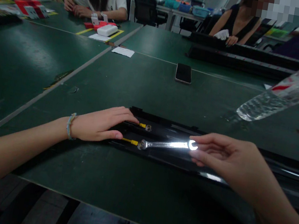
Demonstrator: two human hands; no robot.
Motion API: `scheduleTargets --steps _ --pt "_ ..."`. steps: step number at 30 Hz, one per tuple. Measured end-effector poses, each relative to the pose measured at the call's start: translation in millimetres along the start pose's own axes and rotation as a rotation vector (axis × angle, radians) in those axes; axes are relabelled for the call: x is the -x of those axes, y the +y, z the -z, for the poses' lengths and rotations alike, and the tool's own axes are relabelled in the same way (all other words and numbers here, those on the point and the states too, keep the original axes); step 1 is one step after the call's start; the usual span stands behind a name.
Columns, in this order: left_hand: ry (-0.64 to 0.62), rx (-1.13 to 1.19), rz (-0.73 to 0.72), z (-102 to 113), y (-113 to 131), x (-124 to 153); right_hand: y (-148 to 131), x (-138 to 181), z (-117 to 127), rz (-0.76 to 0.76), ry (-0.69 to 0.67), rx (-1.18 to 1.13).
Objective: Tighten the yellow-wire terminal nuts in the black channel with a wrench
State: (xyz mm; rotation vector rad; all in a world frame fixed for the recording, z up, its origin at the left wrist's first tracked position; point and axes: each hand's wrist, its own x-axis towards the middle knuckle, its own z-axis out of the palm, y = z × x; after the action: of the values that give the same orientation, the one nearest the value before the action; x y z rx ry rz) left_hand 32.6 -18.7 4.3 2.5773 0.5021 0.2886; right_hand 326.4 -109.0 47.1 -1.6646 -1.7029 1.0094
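Note:
My right hand [223,153] pinches the open-jaw end of a shiny combination wrench [168,144] between thumb and fingers. The wrench's ring end sits around the fastener at the lower yellow-sleeved wire terminal [134,142]. A second yellow-sleeved terminal [142,125] with its own fastener lies just above it. Both are on a long black panel [169,128] that runs off to the right. Over the panel's left end lies my left hand [104,123], fingers stretched out and thumb apart, beside the two terminals. Its palm hides that end of the panel.
Beyond the panel lie a phone [183,73] and a paper slip [123,51] on the green table [92,179]. A clear water bottle [287,93] is at the right. Two people sit across, near red-and-white parts [102,27] and other black panels [232,61].

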Motion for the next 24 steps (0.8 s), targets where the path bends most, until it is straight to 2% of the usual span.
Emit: scheduleTargets --steps 4,7,16,24 --pt "0.003 0.000 -0.007 -0.2 -0.1 -0.1 1.0 2.2 4.0 0.113 0.009 0.235" --pt "0.005 0.000 -0.011 -0.3 -0.1 0.1 0.4 3.8 6.3 0.168 -0.015 0.305" --pt "0.003 0.011 -0.005 -0.6 0.3 -0.1 0.6 7.7 5.8 0.236 -0.186 0.342" --pt "-0.024 0.105 -0.060 4.6 -2.0 1.4 1.8 6.4 5.8 0.227 -0.221 0.331"
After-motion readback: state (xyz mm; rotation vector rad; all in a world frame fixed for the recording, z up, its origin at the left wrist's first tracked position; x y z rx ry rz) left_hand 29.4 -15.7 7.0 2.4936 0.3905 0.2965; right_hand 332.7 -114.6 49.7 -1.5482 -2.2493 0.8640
